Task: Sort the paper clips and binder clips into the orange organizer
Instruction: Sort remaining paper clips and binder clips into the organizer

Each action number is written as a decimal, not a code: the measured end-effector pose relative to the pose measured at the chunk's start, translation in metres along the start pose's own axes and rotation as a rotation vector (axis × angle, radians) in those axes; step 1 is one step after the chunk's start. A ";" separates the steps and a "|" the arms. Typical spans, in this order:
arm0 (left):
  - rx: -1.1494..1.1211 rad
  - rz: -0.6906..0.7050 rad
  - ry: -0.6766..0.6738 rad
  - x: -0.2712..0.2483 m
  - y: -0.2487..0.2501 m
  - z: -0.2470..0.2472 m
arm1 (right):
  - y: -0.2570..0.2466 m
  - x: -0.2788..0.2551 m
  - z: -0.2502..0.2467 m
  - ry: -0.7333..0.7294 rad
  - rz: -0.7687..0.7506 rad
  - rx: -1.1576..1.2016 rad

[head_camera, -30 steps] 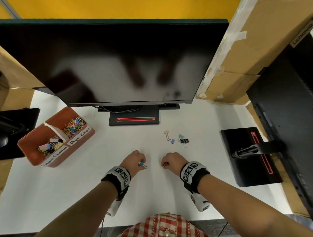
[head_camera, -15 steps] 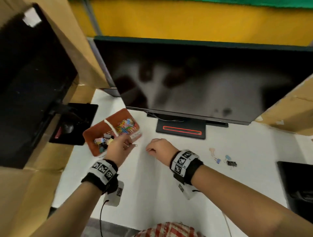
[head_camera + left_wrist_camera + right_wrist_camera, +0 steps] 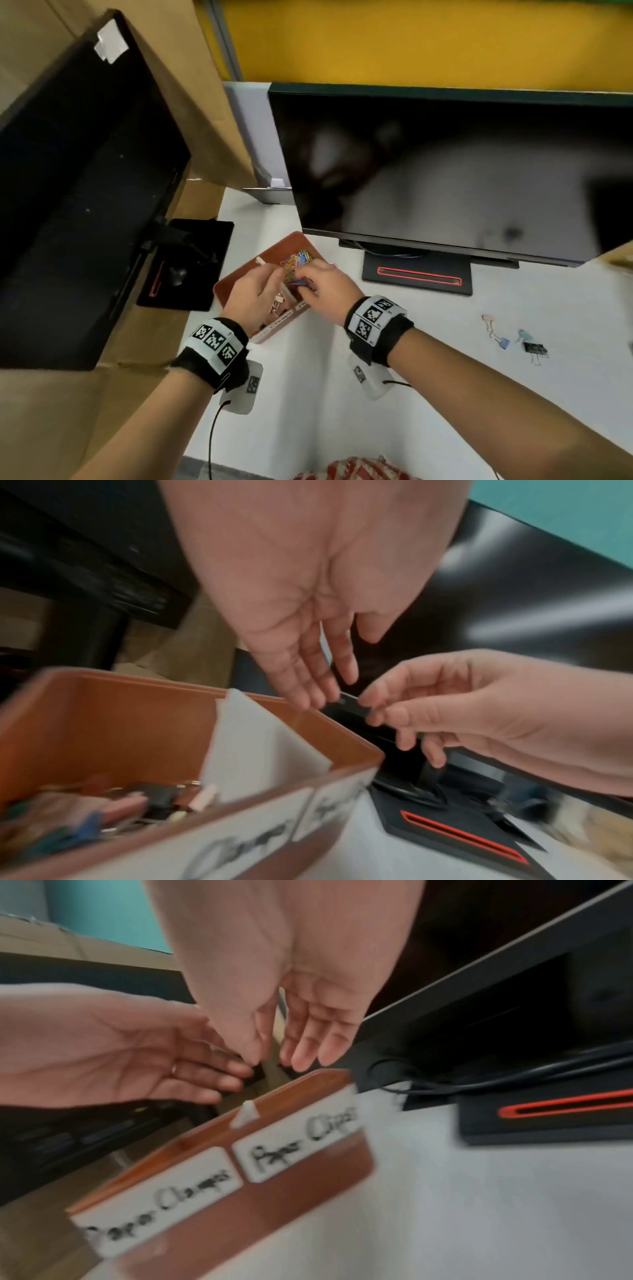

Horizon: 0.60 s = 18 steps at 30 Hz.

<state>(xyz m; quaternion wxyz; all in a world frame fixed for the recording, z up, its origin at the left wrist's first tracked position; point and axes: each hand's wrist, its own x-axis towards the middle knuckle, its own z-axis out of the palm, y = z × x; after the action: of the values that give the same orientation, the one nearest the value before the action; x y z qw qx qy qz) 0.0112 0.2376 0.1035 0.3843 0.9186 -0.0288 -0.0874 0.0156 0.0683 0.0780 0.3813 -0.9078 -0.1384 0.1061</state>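
The orange organizer (image 3: 236,281) (image 3: 103,702) (image 3: 274,1191) sits left of the monitor stand, split by a white divider (image 3: 246,739). Its labels read "Paper Clamps" (image 3: 161,1191) and "Paper Clips" (image 3: 301,1139). Coloured paper clips (image 3: 298,260) fill the far compartment and binder clips (image 3: 137,804) the near one. My left hand (image 3: 270,277) (image 3: 342,666) hovers over the organizer with straight fingers and holds nothing. My right hand (image 3: 305,279) (image 3: 277,1058) hangs beside it over the paper clip side, fingers loose, no clip visible. Several binder clips (image 3: 513,339) lie on the table at the right.
A large monitor (image 3: 445,171) and its black stand (image 3: 418,277) with cables stand just behind and right of the organizer. A second monitor (image 3: 68,205) and its base (image 3: 191,263) are at the left, against cardboard boxes (image 3: 191,102). The table (image 3: 342,411) is white.
Both hands moved left from the table's middle to above the organizer, and the view turned with them. The teal binder clip pinched by my left hand a second ago is no longer in it.
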 end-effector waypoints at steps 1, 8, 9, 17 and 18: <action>0.007 0.055 -0.045 0.004 0.007 0.009 | 0.016 -0.011 -0.009 0.034 0.029 -0.014; 0.060 0.365 -0.383 0.022 0.078 0.126 | 0.133 -0.115 -0.084 0.289 0.322 -0.180; 0.077 0.402 -0.410 0.021 0.087 0.145 | 0.148 -0.131 -0.094 0.314 0.368 -0.199; 0.264 0.469 -0.602 0.019 0.156 0.278 | 0.237 -0.218 -0.150 0.046 0.694 -0.275; 0.289 0.473 -0.627 0.021 0.161 0.292 | 0.244 -0.222 -0.153 -0.018 0.702 -0.266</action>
<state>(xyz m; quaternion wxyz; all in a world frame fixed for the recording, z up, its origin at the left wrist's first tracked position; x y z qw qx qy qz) -0.0195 -0.0828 0.0142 0.2338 0.8602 -0.3662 -0.2671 -0.1055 -0.2704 0.0259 0.1994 -0.9406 0.1652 0.2195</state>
